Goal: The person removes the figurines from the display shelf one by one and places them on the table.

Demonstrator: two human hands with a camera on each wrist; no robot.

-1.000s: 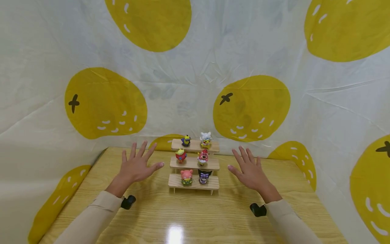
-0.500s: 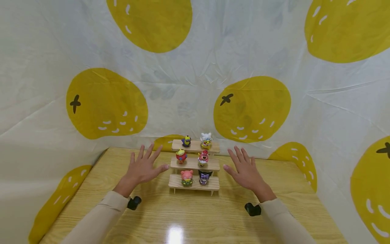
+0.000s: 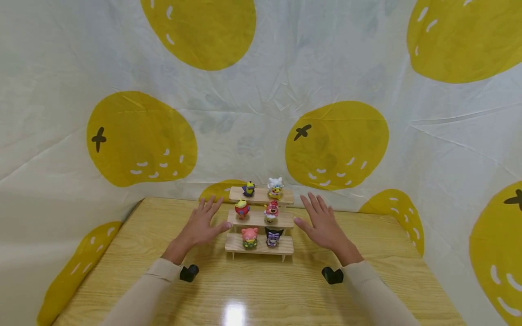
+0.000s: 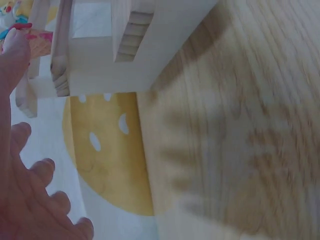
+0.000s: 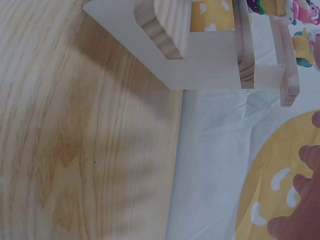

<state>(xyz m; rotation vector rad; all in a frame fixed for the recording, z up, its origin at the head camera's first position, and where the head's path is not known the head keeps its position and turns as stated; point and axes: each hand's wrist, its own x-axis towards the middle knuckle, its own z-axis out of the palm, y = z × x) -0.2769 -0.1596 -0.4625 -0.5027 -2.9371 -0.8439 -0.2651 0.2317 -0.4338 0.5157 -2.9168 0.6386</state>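
A three-tier wooden display stand (image 3: 261, 249) stands on the table between my hands, with two small figurines on each tier. On the bottom tier are a pink figurine (image 3: 249, 238) and a black-and-purple one (image 3: 273, 237). The middle tier bears a red figurine with a green head (image 3: 242, 209) and a red-and-white one (image 3: 271, 211). At the top are a dark blue-and-yellow figurine (image 3: 248, 189) and a white-hooded yellow one (image 3: 275, 187). My left hand (image 3: 201, 226), fingers spread, is close to the stand's left side. My right hand (image 3: 324, 226) mirrors it at the right side. Neither holds anything.
The wood-grain table (image 3: 261, 290) runs up to a white cloth (image 3: 244, 145) printed with large yellow fruit, which hangs behind and at both sides. Black wrist-camera mounts (image 3: 189, 273) hang below the sleeves. In the left wrist view, the stand's side panel (image 4: 105, 65) rises from the tabletop.
Both hands have moved inward toward the stand, the left one rightward and the right one leftward, fingers still extended. The stand and the figurines have stayed in place.
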